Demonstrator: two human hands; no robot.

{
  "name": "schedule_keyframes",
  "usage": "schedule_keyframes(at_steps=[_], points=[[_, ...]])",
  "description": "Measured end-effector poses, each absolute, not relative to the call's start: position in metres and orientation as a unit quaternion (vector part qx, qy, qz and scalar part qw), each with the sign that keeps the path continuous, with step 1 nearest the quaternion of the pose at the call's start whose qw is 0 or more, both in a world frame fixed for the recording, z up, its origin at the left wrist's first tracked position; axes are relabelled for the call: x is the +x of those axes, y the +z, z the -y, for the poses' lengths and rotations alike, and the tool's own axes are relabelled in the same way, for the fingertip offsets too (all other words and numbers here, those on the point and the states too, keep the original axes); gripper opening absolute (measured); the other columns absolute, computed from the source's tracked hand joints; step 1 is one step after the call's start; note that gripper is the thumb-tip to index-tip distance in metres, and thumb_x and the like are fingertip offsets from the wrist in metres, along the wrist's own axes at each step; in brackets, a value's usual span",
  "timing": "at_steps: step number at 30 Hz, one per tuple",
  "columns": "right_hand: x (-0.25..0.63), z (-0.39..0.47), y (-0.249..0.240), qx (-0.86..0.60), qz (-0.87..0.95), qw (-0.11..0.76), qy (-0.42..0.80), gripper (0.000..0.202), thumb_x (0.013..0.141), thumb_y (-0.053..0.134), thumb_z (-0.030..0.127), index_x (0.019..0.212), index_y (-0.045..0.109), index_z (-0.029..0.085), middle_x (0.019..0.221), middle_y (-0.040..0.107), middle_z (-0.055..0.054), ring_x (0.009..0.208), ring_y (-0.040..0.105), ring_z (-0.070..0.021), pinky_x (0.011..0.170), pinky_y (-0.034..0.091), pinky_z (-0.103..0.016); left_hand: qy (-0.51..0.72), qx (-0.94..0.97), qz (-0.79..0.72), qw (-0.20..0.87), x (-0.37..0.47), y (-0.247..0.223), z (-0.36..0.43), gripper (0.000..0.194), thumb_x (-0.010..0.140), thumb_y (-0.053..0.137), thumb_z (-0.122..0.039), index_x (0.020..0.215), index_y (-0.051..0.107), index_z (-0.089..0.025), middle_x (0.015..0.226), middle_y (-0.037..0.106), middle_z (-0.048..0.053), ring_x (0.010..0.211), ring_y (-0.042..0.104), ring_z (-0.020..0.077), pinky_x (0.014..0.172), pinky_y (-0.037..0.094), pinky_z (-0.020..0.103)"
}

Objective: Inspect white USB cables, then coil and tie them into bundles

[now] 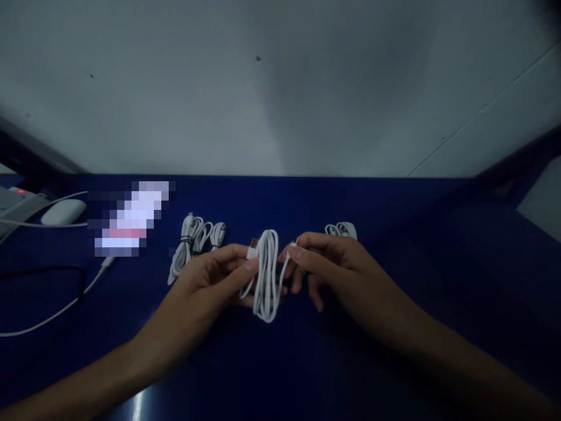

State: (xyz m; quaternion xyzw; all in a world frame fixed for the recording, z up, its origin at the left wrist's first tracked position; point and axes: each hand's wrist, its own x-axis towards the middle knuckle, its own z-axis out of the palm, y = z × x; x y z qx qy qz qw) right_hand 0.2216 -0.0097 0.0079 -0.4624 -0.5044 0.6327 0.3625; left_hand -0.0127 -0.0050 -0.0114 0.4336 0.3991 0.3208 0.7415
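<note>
A white cable (267, 278), wound into a long upright coil, hangs in front of me above the blue table. My left hand (219, 278) grips the coil from its left side, thumb in front, with the USB plug (253, 249) showing at the top. Between the thumb and index finger of my right hand (331, 263) is the cable's small plug end, just right of the coil; the other fingers are loosely curled. Behind my left hand lie bundled white cables (186, 245), one with a dark tie. Another white coil (344, 230) lies behind my right hand.
On the left of the blue table (394, 374) are a lit, blurred-out phone (135, 216) with a cable plugged in, a white rounded object (64, 211) and a power strip (20, 204) with a red light. A pale wall (197, 117) rises behind the table.
</note>
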Motion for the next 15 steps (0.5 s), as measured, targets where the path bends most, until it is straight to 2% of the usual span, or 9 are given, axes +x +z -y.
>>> schedule_keyframes(at_steps=[4, 9, 15], points=[[0.2224, 0.0096, 0.0036, -0.468, 0.478, 0.398, 0.628, 0.028, 0.113, 0.062, 0.037, 0.094, 0.073, 0.019, 0.086, 0.072, -0.002, 0.073, 0.071, -0.0132, 0.054, 0.054, -0.019, 0.342, 0.433, -0.406, 0.729, -0.0069, -0.008, 0.0049, 0.021, 0.113, 0.067, -0.037, 0.118, 0.078, -0.02, 0.119, 0.086, 0.012, 0.1, 0.086, 0.0255, 0.089, 0.072, 0.036], [0.2203, 0.0103, 0.0028, -0.473, 0.439, 0.423, 0.636, 0.025, 0.117, 0.052, 0.035, 0.099, 0.064, 0.021, 0.08, 0.071, 0.0, 0.061, 0.069, -0.0121, 0.049, 0.052, -0.02, 0.357, 0.429, -0.419, 0.716, -0.007, -0.0105, 0.0045, 0.027, 0.113, 0.066, -0.045, 0.117, 0.073, -0.019, 0.127, 0.084, 0.014, 0.107, 0.085, 0.0302, 0.093, 0.073, 0.042], [0.2188, 0.012, 0.0062, -0.493, 0.444, 0.408, 0.627, 0.028, 0.118, 0.054, 0.047, 0.106, 0.062, 0.023, 0.075, 0.068, 0.003, 0.057, 0.065, -0.011, 0.049, 0.051, -0.019, 0.398, 0.417, -0.435, 0.692, -0.0099, -0.0134, 0.0055, 0.026, 0.113, 0.067, -0.045, 0.115, 0.076, -0.022, 0.121, 0.084, 0.01, 0.101, 0.085, 0.0272, 0.094, 0.073, 0.04]])
